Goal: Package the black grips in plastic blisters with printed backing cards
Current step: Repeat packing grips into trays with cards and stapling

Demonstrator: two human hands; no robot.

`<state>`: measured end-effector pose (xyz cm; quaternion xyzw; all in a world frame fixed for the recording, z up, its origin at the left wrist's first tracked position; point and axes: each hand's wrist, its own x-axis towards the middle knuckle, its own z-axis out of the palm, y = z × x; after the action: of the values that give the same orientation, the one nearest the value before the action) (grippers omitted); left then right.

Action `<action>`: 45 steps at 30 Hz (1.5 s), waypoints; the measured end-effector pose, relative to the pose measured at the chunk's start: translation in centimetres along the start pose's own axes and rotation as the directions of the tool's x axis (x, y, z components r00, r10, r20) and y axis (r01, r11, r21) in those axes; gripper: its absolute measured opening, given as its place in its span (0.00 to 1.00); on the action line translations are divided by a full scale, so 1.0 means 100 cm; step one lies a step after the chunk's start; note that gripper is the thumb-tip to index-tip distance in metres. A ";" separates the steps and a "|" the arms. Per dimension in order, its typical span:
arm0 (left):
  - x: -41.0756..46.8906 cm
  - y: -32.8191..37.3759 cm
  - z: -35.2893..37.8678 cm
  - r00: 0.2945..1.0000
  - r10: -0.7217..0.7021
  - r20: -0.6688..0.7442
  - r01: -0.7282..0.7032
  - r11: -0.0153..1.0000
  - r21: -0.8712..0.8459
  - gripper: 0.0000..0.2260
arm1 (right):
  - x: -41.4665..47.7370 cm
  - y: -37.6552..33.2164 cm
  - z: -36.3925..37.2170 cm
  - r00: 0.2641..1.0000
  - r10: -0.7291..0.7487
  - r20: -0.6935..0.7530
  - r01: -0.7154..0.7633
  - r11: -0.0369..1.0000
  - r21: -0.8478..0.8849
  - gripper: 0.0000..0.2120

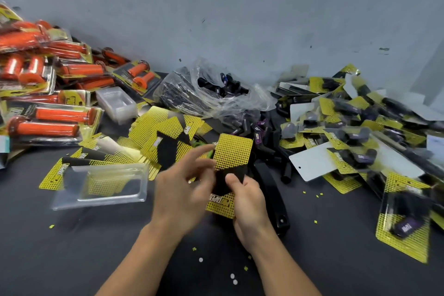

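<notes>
Head view: I look down on a dark table (72, 247) set against a grey wall (240, 7).
Right hand: my right hand (249, 202) is clamped on a yellow-and-black backing card (231, 154), thumb pressed on the card's black middle band, card held upright above the table.
Left hand: my left hand (185, 190) sits just left of the card, fingers spread and motion-blurred; fingertips are at the card's left edge, but I cannot tell whether they grip it.
Loose cards: a fan of spare backing cards (165, 125) lies behind the hands.
Empty blister: one clear plastic blister (103, 185) rests on cards to the left of my left hand.
Black grips: loose black grips (259, 132) are heaped behind the held card, more sit in a clear bag (211, 89) near the wall.
Finished packs: black packed blisters (360, 132) are piled at right.
Orange packs: orange grip packs (48, 84) are stacked at far left.
Table debris: small yellow and white punch scraps (233, 279) lie near my forearms.
</notes>
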<state>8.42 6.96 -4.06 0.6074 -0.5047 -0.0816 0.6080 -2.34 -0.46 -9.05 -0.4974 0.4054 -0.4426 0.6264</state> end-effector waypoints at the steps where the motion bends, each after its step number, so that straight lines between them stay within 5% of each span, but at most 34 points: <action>1: 0.006 0.000 -0.008 0.995 -0.003 -0.101 0.015 0.993 0.114 0.22 | 0.000 0.001 0.001 1.000 0.005 -0.011 -0.005 0.999 -0.042 0.19; 4: 0.027 -0.010 -0.048 0.979 0.024 -0.203 0.093 0.832 0.548 0.23 | 0.002 0.004 0.001 1.000 -0.001 0.011 0.002 0.998 -0.065 0.23; 7: 0.038 -0.030 -0.094 0.968 -0.252 -0.004 0.133 0.496 0.858 0.24 | 0.001 0.002 0.000 0.998 -0.012 0.066 0.018 0.996 -0.084 0.18; 9: 0.040 -0.037 -0.109 0.920 -0.391 0.012 0.165 0.417 0.894 0.21 | -0.001 0.000 0.000 0.995 -0.027 0.099 0.039 0.993 -0.112 0.19; 17: 0.048 -0.047 -0.117 0.987 -0.158 -0.034 0.113 0.520 0.847 0.12 | -0.006 -0.001 -0.001 0.998 -0.026 0.057 0.032 0.994 -0.103 0.15; 20: 0.050 -0.046 -0.111 0.995 -0.093 -0.040 0.085 0.561 0.823 0.10 | -0.007 -0.001 -0.001 0.997 -0.019 0.079 0.026 0.996 -0.088 0.06; 25: 0.058 -0.044 -0.099 0.990 -0.130 0.058 0.028 0.581 0.813 0.07 | -0.007 -0.001 -0.001 0.997 -0.031 0.071 0.036 0.997 -0.070 0.06; 28: 0.065 -0.041 -0.092 0.982 -0.098 0.162 -0.062 0.644 0.762 0.04 | -0.008 -0.002 -0.002 0.995 -0.051 0.084 0.057 0.996 -0.073 0.16; 32: 0.066 -0.035 -0.081 0.985 0.054 0.167 -0.163 0.637 0.753 0.04 | -0.007 -0.003 -0.004 0.994 -0.043 0.102 0.047 0.998 -0.041 0.18; 36: 0.069 -0.024 -0.065 0.970 0.237 0.053 -0.203 0.673 0.711 0.04 | -0.006 -0.003 -0.003 0.995 -0.034 0.097 0.033 0.999 0.018 0.08; 41: 0.074 -0.005 -0.024 1.000 -0.022 -0.004 0.022 0.962 0.273 0.07 | -0.009 -0.004 0.000 0.998 -0.054 0.010 0.054 0.998 -0.016 0.09; 45: 0.057 -0.010 0.019 0.947 -0.320 0.013 0.321 0.945 -0.067 0.09 | -0.013 -0.006 0.002 0.984 -0.163 -0.069 0.154 0.981 -0.116 0.10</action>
<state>10.31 1.34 -2.45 0.6600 -0.3967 -0.1970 0.6068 -2.65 0.77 -8.37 -0.5444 0.4125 -0.4869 0.5444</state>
